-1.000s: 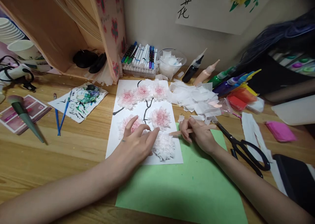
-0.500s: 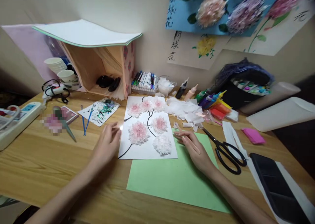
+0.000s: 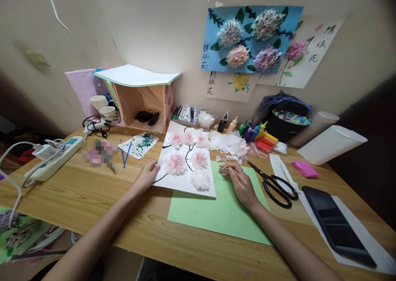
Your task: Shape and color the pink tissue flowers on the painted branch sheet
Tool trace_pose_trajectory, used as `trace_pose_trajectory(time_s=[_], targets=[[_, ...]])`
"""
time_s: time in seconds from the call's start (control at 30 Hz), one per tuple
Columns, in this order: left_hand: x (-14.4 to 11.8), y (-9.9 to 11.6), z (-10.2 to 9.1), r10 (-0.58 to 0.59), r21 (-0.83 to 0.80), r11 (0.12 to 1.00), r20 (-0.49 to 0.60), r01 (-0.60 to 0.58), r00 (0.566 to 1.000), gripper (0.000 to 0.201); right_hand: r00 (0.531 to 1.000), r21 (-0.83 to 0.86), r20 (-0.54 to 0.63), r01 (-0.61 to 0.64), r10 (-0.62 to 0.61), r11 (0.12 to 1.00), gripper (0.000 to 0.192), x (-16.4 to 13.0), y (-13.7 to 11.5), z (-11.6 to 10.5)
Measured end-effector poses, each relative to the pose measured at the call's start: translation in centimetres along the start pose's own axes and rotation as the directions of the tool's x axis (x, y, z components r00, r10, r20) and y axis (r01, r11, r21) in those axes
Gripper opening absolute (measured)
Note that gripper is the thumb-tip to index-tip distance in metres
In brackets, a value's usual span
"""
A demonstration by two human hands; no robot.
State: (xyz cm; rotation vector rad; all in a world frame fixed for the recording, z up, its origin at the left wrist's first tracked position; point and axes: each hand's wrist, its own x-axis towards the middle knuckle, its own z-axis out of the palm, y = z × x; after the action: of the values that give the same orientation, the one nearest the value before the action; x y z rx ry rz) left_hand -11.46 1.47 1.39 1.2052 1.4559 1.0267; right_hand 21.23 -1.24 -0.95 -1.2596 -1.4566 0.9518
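My left hand [image 3: 147, 175] pinches the left edge of a white sheet [image 3: 204, 190], which is slightly raised and turned. On the sheet are several fluffy paper flowers, such as a pink one [image 3: 176, 164] and a white one [image 3: 199, 179], joined by black painted branches. Closed around a thin wooden stick [image 3: 239, 176] is my right hand [image 3: 239, 184], over the green paper [image 3: 216, 219] just right of the sheet. The white sheet partly overlaps the green paper. Black-handled scissors [image 3: 280, 190] lie right of my right hand.
Torn white paper pieces [image 3: 230, 144] lie behind my right hand. Glue bottles [image 3: 222, 122], a marker box [image 3: 185, 115] and a pink-lined box [image 3: 142, 97] stand along the wall. Left are two blue brushes [image 3: 127, 153] and a power strip [image 3: 58, 159]. A black palette case [image 3: 338, 225] lies right.
My left hand has taken hold of the sheet's left edge, and the sheet has tilted. The right hand keeps the stick beside it. The camera view has shifted, showing more wall and left side.
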Motion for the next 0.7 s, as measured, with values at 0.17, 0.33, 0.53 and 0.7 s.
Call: trace_pose_trajectory(time_s=[0.17,0.33,0.53,0.7], targets=[[-1.3,-0.6,-2.4,0.013,-0.037,0.999,0.049,-0.011,0.999,0.066,0.989,0.057,-0.145,-0.022,0.030,0.998,0.030,0.1,0.2,-0.6],[-1.6,-1.0,-4.6,0.011,-0.028,1.000,0.052,-0.010,0.999,0.065,0.990,0.078,-0.113,-0.072,0.080,0.994,0.034,0.0,0.1,-0.5],[1.3,0.8,-7.0,0.035,0.083,0.996,0.038,-0.038,0.999,0.054,0.991,0.067,-0.072,-0.105,0.110,0.992,0.035,-0.1,0.3,-0.6],[4.3,3.6,-8.7,0.061,0.184,0.979,0.122,-0.083,0.991,0.046,0.994,0.089,-0.031,-0.106,0.110,0.990,0.034,0.0,0.4,-0.4]])
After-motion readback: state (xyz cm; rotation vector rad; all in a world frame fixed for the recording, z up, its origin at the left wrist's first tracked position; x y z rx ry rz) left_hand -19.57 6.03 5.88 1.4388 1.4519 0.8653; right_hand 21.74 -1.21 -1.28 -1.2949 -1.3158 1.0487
